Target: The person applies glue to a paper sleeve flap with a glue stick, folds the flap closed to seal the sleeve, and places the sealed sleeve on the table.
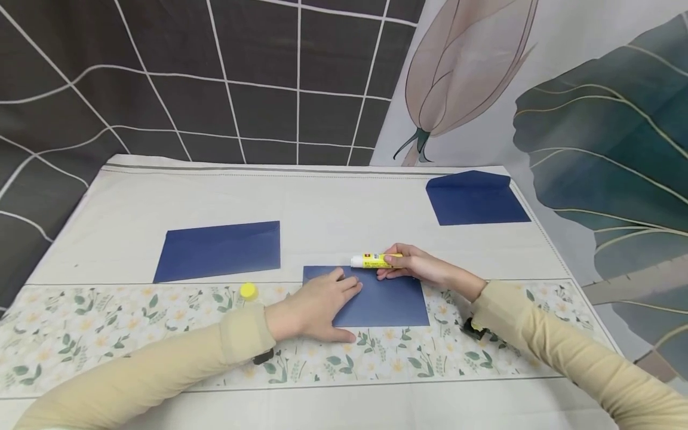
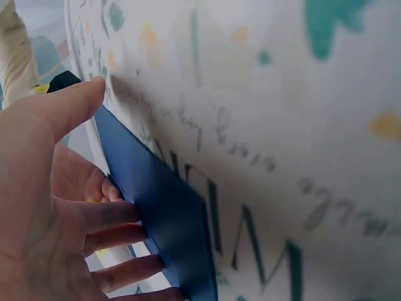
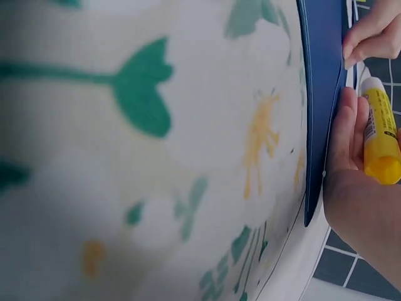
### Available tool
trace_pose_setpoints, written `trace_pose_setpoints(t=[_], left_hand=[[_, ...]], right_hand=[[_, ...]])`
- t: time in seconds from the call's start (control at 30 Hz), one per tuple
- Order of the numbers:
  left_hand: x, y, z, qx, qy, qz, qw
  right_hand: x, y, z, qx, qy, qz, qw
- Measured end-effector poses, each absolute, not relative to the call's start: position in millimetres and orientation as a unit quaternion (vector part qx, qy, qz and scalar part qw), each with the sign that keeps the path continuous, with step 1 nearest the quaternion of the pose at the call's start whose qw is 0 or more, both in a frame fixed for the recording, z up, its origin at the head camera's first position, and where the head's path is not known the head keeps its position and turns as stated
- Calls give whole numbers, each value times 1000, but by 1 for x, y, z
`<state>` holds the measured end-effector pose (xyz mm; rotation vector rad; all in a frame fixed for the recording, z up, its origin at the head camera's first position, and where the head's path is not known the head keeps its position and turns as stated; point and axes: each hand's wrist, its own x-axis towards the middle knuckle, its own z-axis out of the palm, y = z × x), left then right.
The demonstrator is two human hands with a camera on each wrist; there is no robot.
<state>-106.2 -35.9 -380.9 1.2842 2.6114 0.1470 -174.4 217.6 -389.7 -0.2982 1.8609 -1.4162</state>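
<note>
The left hand (image 1: 321,306), fingers extended, rests on a navy envelope (image 1: 381,304) on the tablecloth's (image 1: 134,325) floral band, a yellow cap (image 1: 249,291) to the left. The right hand (image 1: 414,264) grips a yellow glue stick (image 1: 371,261) at the envelope's far edge; beyond lie a second envelope (image 1: 220,252), left, and a third envelope (image 1: 481,202), right.

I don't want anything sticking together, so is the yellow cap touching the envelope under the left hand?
Apart. The head view shows a stretch of patterned tablecloth between the yellow cap and the envelope under the left hand.
</note>
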Motion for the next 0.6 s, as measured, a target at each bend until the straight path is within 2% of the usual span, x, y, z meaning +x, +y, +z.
trace_pose_setpoints(t=[0.3, 0.6], left_hand=[[-110, -50, -381, 412, 892, 112, 148], [-108, -60, -381, 409, 893, 122, 142]], right_hand=[[-175, 220, -390, -115, 725, -560, 384], [-173, 220, -393, -113, 718, -569, 384]])
